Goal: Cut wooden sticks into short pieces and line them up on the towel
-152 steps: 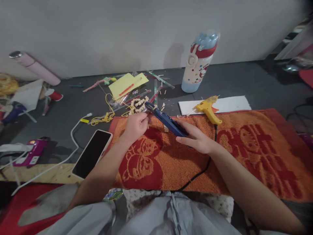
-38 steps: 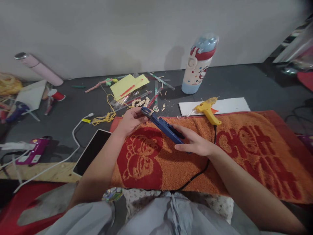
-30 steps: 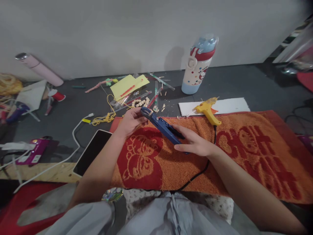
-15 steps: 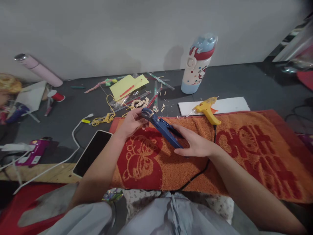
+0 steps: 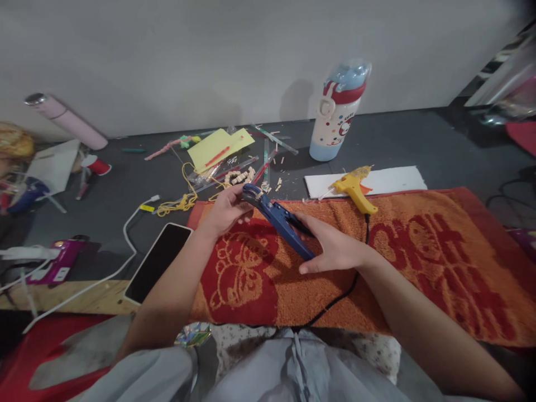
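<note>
We seem to be positioning the dark-blue, plier-like tool [image 5: 283, 225], our right hand [image 5: 337, 244] holding its parted handles, our left hand's [image 5: 226, 211] grip unclear; an even squeeze seems called for.

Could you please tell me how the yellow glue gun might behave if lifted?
The yellow glue gun would likely feel stiff, given its moulded-looking body. Its black cord, lying across the orange towel, would probably drag and tug at the handle.
</note>
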`<state>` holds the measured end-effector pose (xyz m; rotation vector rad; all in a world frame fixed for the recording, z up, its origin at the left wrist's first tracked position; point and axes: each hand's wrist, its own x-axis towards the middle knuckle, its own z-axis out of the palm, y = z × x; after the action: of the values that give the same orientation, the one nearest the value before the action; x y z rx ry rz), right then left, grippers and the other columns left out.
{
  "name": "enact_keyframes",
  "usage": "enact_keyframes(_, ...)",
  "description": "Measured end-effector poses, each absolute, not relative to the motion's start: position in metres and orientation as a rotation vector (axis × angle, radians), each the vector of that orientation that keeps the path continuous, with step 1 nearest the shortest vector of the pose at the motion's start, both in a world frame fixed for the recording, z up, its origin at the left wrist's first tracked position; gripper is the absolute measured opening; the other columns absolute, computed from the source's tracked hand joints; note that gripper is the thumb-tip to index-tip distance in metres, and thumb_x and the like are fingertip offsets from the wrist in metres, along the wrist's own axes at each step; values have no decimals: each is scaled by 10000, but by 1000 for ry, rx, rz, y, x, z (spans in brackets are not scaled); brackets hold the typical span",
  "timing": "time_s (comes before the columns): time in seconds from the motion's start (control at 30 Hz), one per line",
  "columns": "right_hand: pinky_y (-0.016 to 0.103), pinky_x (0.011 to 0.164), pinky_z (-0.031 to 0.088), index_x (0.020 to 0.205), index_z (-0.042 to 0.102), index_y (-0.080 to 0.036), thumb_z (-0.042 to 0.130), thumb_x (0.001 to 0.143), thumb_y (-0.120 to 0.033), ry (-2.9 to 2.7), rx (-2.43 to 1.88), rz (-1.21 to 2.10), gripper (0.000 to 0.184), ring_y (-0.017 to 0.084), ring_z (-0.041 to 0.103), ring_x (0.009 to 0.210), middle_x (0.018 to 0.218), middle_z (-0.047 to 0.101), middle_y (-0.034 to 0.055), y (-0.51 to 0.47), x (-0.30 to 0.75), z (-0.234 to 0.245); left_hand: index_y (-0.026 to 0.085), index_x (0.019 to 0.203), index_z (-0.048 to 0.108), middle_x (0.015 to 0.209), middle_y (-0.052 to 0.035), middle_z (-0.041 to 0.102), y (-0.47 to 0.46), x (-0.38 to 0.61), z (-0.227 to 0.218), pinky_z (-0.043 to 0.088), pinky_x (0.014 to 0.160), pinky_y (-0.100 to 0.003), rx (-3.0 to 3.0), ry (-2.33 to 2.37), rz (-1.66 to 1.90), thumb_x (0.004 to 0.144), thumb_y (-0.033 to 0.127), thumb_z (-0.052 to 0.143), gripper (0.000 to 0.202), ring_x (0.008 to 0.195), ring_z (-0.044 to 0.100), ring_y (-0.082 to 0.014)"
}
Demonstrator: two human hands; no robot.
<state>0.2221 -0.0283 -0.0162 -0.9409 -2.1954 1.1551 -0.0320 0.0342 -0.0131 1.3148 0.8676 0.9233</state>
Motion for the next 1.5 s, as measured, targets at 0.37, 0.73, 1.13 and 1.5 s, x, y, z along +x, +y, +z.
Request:
enact_keyframes(0.37,495,1062,401,1404,363,-121,674,673,-260,-2195,-990,1184,807,350,503,1267,1394,506,177,-29,224,-17,154,934,637,637,19,627,30,-31,-3,414,372,-156,1275,917,855,641,319,807,376,454,576,-81)
enact_keyframes(0.73,524,1060,399,1424,332,-131,642,679,-239,-2197,-967,1238,814,351,495,1277,1409,495,175,-27,227,-18,142,918,652,556,33,582,28,-27,-2,379,346,-143,1336,985,880,635,359,806,389,417,542,-69)
enact_keyframes(1.13,511,1037,414,1407,350,-152,629,673,-246,-2218,-965,1191,791,355,514,1252,1384,519,162,-27,226,-18,154,929,657,533,33,571,29,-31,-7,364,356,-154,1363,961,887,669,375,787,366,402,527,-72)
enact_keyframes(1.5,502,983,443,1392,336,-140,633,683,-258,-2209,-1020,1075,777,360,543,1196,1330,538,188,-28,224,-23,156,902,662,560,24,596,36,-30,-15,381,365,-164,1329,949,908,650,387,793,366,400,520,-70)
